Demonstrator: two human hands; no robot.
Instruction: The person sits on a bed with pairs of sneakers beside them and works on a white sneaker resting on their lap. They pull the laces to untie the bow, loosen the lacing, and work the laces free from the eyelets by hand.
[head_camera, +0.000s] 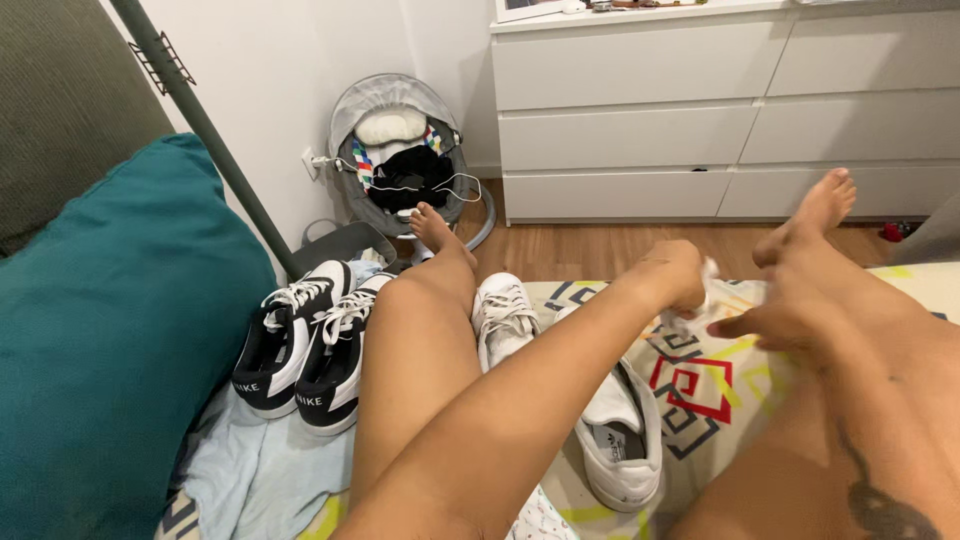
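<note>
While the person sits on the floor with both bare legs stretched out, the left hand (680, 272) is closed in a fist around a small white scrap, a cloth or sock (708, 285), though blur keeps me from telling which; it sits just above the patterned rug (700, 395), between the two legs and close to the right shin. Just beside it, the right hand (775, 320) lies against the right leg with fingers stretched out flat and the thumb pointing toward the white scrap, holding nothing that can be seen. Under the left forearm rest two white sneakers: one white sneaker (503, 315) upright near the left knee, and another white sneaker (620, 435) nearer the camera with its opening showing. Left of the left leg stands a pair of black-and-white sneakers (300, 345), side by side on a pale blue cloth (255, 470). A teal cushion (110, 340) fills the left edge, with a dark green pole (205, 130) leaning behind it. Farther back, against the wall, sits a grey baby bouncer (405, 150), and a white chest of drawers (700, 110) stands on the wooden floor (600, 250)
</note>
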